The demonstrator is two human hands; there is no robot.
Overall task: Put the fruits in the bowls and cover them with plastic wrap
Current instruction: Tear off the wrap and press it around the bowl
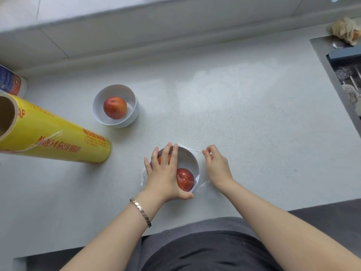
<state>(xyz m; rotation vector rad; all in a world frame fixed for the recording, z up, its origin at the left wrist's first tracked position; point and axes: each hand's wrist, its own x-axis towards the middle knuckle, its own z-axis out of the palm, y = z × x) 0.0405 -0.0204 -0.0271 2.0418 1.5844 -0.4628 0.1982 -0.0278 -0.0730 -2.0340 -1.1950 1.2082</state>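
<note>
A white bowl (192, 163) near the counter's front edge holds a red fruit (185, 178) and an orange one, mostly hidden under my fingers. Clear plastic wrap (190, 149) lies stretched over this bowl. My left hand (164, 173) rests flat on top of the wrap and bowl, fingers spread. My right hand (216, 166) pinches the wrap's edge at the bowl's right rim. A second white bowl (115, 105) farther back left holds one red fruit (115, 107) and has no wrap on it.
A big yellow roll of plastic wrap (52, 136) lies on the counter (254, 124) at the left, a loose end showing. A blue-and-red package (10, 81) sits behind it. A sink with utensils (347, 75) is at the far right.
</note>
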